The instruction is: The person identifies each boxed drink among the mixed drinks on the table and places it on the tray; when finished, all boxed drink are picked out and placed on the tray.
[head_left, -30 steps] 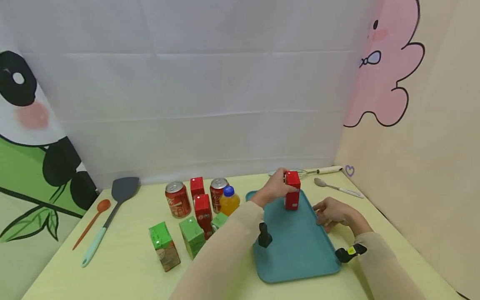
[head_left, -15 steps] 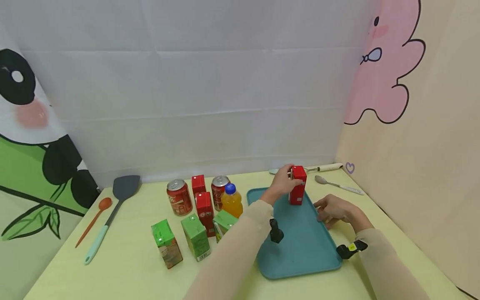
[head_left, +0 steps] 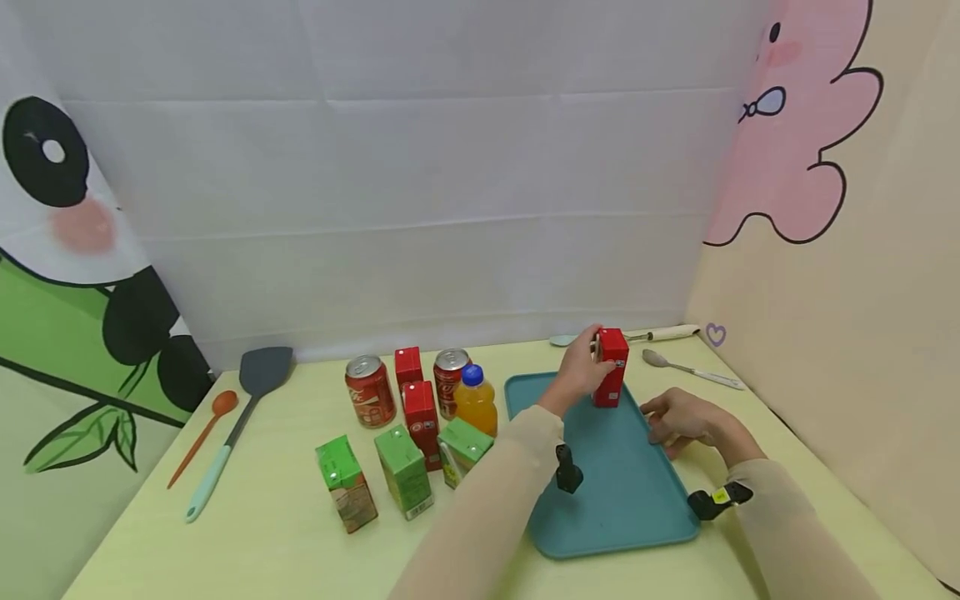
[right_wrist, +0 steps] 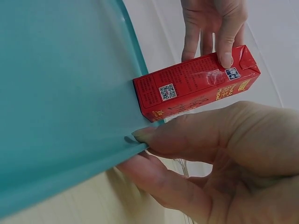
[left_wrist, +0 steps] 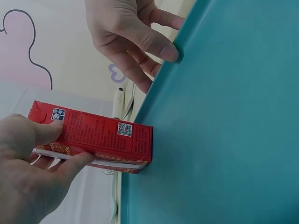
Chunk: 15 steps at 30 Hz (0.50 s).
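A red drink carton [head_left: 611,371] stands upright at the far right corner of the teal tray [head_left: 615,508]. My left hand [head_left: 582,367] grips its upper part, thumb on the printed side and fingers on the other faces; in the left wrist view the carton's base [left_wrist: 142,149] meets the tray floor. My right hand [head_left: 686,419] pinches the tray's right rim, the thumb [right_wrist: 149,135] on top and the fingers below, as the right wrist view shows. Nothing else lies on the visible part of the tray.
Left of the tray stand green cartons [head_left: 405,471], red cartons [head_left: 422,421], cola cans [head_left: 370,392] and an orange juice bottle [head_left: 476,404]. Farther left lie a spatula [head_left: 262,375] and an orange spoon [head_left: 223,404]. A whisk [head_left: 671,332] and a small spoon [head_left: 693,371] lie behind and right.
My left hand has moved the red carton right and slightly back, toward the tray's far right corner. The right hand has stayed on the tray's rim; the head view has shifted slightly.
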{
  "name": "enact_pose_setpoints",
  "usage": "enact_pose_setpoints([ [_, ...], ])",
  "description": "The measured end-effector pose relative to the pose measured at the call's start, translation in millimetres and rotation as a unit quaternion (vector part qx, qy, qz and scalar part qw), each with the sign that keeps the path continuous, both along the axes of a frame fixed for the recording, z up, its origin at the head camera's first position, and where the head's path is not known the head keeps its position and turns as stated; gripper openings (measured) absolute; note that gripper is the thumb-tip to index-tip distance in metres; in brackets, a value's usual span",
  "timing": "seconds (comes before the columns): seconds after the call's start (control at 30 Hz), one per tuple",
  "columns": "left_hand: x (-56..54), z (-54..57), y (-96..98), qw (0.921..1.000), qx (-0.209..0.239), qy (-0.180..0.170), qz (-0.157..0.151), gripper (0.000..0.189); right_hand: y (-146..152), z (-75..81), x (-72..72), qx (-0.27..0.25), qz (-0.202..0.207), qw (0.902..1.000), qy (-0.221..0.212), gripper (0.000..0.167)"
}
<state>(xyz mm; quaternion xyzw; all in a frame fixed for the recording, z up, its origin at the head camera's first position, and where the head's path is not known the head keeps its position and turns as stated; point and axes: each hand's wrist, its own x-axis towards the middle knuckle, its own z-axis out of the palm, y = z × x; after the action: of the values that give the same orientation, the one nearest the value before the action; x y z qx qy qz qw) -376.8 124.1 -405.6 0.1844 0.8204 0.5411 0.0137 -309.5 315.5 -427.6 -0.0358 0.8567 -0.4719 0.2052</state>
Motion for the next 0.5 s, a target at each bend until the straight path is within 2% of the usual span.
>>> enact_pose_setpoints([
  [0.2, -0.9, 1.9, 0.6, 0.9998, -0.020, 0.002, -0.002, 0.067, -0.6, -2.8, -0.8, -0.007, -0.003, 1.0000, -0.004, 0.063],
  [0.3, -0.9, 0.7, 2.7, 0.9999, -0.013, -0.002, -0.008, 0.068, 0.6, -3.1, 1.0, -0.003, -0.009, 0.9999, -0.005, 0.062],
  [0.5, -1.3, 0.7, 6.1, 0.9999, -0.006, -0.013, 0.005, 0.068, 2.0, 0.4, 1.6, 0.004, -0.007, 1.0000, -0.002, 0.062],
])
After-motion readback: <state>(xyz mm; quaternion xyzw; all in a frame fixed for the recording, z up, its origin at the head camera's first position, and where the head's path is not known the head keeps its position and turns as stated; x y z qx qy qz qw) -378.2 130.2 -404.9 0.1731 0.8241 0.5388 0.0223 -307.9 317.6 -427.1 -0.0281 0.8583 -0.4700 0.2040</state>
